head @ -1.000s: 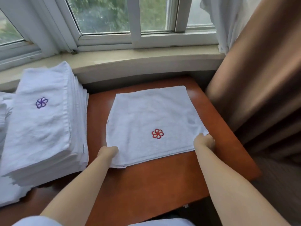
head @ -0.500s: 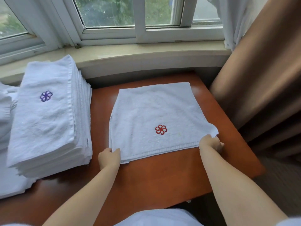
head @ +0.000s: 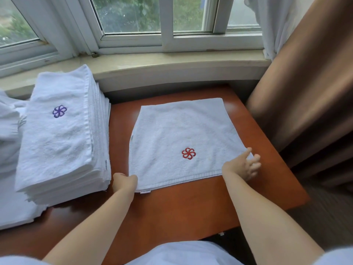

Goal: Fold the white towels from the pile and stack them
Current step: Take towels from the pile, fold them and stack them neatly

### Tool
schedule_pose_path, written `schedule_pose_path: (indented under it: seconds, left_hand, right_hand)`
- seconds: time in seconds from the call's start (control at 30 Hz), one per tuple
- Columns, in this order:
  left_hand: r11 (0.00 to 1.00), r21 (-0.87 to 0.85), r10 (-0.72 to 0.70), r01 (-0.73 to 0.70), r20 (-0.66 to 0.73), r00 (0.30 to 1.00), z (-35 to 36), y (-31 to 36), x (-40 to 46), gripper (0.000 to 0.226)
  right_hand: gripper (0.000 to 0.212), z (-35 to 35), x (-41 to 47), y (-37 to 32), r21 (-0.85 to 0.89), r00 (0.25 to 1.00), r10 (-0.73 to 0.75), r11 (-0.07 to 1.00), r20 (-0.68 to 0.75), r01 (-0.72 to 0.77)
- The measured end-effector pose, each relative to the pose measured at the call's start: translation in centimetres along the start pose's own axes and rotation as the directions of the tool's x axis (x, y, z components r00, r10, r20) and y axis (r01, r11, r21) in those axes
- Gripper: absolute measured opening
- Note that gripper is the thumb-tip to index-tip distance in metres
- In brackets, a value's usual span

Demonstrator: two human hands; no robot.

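On the reddish-brown wooden table, below the window sill, a white towel with a red flower emblem lies flat and squared, its near hem running between the two hands and a small label showing at its near left corner. How many layers it is folded into cannot be made out from above. The left hand sits at that near left corner with its fingers curled round the hem, the fingertips hidden under the cloth. The right hand is at the near right corner with its fingers spread and slightly blurred; whether they touch the towel or hover just above it is hard to tell, and the corner itself is covered by the hand. To the left, well apart from the flat towel, stands a stack of folded towels, the top one bearing a purple flower emblem. Further left a loose pile of white towels is cut off by the frame edge. Behind the sill a white-framed window shows green foliage; a brown curtain hangs at the right beside a thin white curtain. White clothing on the person fills the bottom edge.
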State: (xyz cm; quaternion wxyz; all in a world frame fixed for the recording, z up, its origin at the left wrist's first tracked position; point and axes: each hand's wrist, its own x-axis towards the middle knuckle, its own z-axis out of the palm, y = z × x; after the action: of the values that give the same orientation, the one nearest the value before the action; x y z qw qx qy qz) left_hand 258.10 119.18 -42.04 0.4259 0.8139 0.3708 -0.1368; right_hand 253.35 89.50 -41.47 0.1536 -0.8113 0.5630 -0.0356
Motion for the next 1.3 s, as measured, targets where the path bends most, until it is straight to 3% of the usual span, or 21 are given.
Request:
schedule_pose_path:
  seconds: [0.07, 0.13, 0.2, 0.37, 0.5, 0.67, 0.77, 0.87, 0.9, 1.0, 1.13, 1.2, 1.3]
  left_hand:
    - [1.000, 0.030, 0.007, -0.008, 0.032, 0.999, 0.0, 0.4, -0.1, 0.043]
    - [0.998, 0.047, 0.037, -0.039, 0.044, 0.998, 0.3, 0.5, 0.4, 0.040]
    - [0.996, 0.065, 0.063, -0.066, 0.048, 0.997, 0.6, 0.9, 0.5, 0.034]
    - [0.997, 0.054, 0.055, -0.058, 0.064, 0.996, 1.4, 1.3, 1.1, 0.028]
    - [0.999, 0.036, 0.038, -0.041, 0.082, 0.996, 1.6, 1.4, 1.0, 0.005]
    - [1.000, -0.020, -0.015, 0.019, 0.184, 0.983, 1.9, 0.8, 0.3, 0.015]
    - [0.977, -0.066, -0.159, 0.201, 0.402, 0.902, 2.0, 0.4, -1.4, 0.017]
    - [0.954, 0.099, -0.281, 0.281, 0.614, 0.738, 1.6, -0.2, -2.9, 0.031]
    - [0.950, 0.127, -0.299, 0.284, 0.632, 0.715, 1.5, -0.3, -3.0, 0.033]
    - [0.965, 0.007, -0.220, 0.263, 0.570, 0.791, 1.6, -0.4, -2.7, 0.031]
    - [0.965, -0.230, -0.025, 0.123, 0.389, 0.921, 1.9, 0.6, -1.4, 0.009]
    - [0.965, -0.253, 0.021, 0.063, 0.316, 0.949, 1.9, 0.9, -0.4, 0.014]
    - [0.952, -0.300, 0.003, 0.058, 0.200, 0.980, 1.7, 1.2, 1.1, 0.028]
  right_hand:
    - [0.046, 0.6, -0.7, -1.0, -0.126, 0.979, -0.179, 0.974, 0.094, 0.190]
    - [0.031, 1.5, -1.5, -2.4, -0.117, 0.950, -0.248, 0.955, 0.193, 0.273]
    - [0.037, 2.3, -2.4, -3.4, -0.064, 0.931, -0.248, 0.960, 0.267, 0.274]
    - [0.080, 3.7, -3.0, -3.3, -0.022, 0.890, -0.251, 0.960, 0.382, 0.280]
    - [0.086, 4.0, -2.1, -3.3, -0.048, 0.858, -0.273, 0.945, 0.434, 0.325]
    - [0.089, 3.4, 0.6, -4.1, -0.076, 0.810, -0.323, 0.910, 0.490, 0.408]
    - [0.087, 2.8, 1.9, -5.3, -0.122, 0.793, -0.331, 0.886, 0.511, 0.448]
    - [0.067, 2.3, 0.0, -6.0, -0.132, 0.837, -0.380, 0.878, 0.393, 0.460]
    - [0.059, 2.3, -1.3, -6.0, -0.126, 0.843, -0.415, 0.869, 0.343, 0.479]
    - [0.051, 2.5, -5.6, -5.5, -0.065, 0.823, -0.476, 0.853, 0.310, 0.518]
    - [0.063, 3.0, -9.9, -4.0, -0.021, 0.730, -0.524, 0.806, 0.439, 0.591]
    - [0.072, 3.3, -11.2, -2.7, -0.061, 0.678, -0.522, 0.768, 0.517, 0.637]
    - [0.074, 3.5, -12.2, -2.4, -0.119, 0.715, -0.460, 0.793, 0.527, 0.598]
